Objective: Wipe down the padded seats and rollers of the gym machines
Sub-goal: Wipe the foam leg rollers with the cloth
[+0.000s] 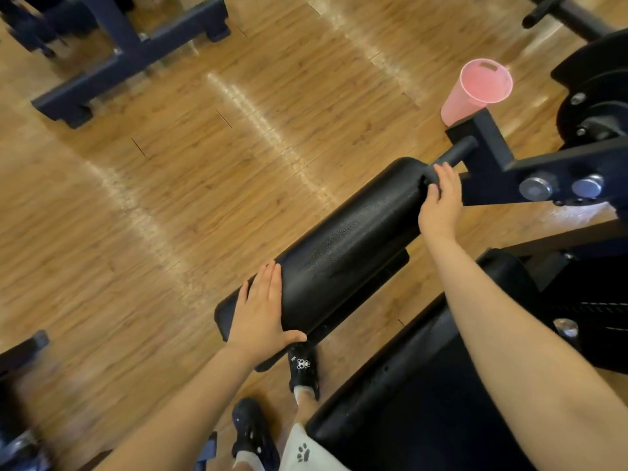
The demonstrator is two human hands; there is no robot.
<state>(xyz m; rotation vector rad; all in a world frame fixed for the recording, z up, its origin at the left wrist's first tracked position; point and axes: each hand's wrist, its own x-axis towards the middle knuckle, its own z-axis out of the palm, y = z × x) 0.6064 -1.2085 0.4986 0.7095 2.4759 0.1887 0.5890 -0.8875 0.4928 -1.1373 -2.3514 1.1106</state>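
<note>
A long black padded roller point(343, 246) runs diagonally across the middle of the head view, fixed on a dark metal bar point(457, 153) of a gym machine. My left hand point(263, 309) lies flat on the roller's near end, fingers straight and thumb spread. My right hand point(440, 202) grips the roller's far end where the bar enters it, fingers curled over the edge. No cloth shows in either hand. A black padded seat point(424, 396) sits at the lower right under my right forearm.
A pink cup point(475, 91) stands on the wooden floor beyond the machine's frame point(543, 168). Weight plates point(598, 107) hang at the right edge. Another machine's dark base point(129, 59) lies at the upper left. My feet in black shoes point(304, 368) stand below the roller.
</note>
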